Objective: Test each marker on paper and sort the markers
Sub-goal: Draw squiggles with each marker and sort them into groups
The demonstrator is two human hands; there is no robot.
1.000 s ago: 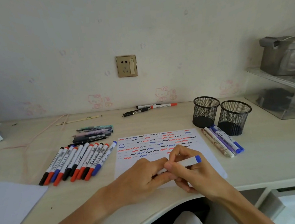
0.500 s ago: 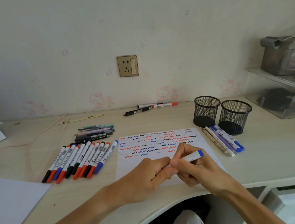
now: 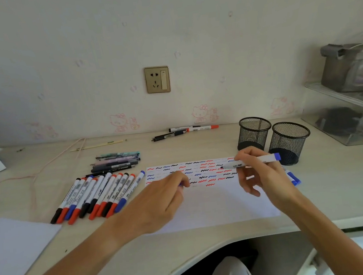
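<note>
Right hand: right hand (image 3: 259, 173) is raised over the right part of the paper (image 3: 217, 203), thumb and forefinger pinching the barrel of a blue marker (image 3: 250, 162); the other fingers curl loosely below.
Marker in hand: uncapped, lying nearly level, dark tip pointing left over the rows of squiggles, blue end cap pointing right toward the mesh cups (image 3: 288, 142).
Left hand: left hand (image 3: 160, 198) rests low over the left part of the sheet, fingers curled in, with a bit of blue showing at the fingertips, apparently the cap (image 3: 180, 184); how firmly it is held cannot be told.
Paper: flat on the desk (image 3: 188, 249), upper part covered in red, blue and black wavy marks.
Untested row: marker row (image 3: 96, 196) lies side by side just left of the paper.
Sorted side: blue markers (image 3: 293, 177) lie by the right wrist, partly hidden, near the two cups.
</note>
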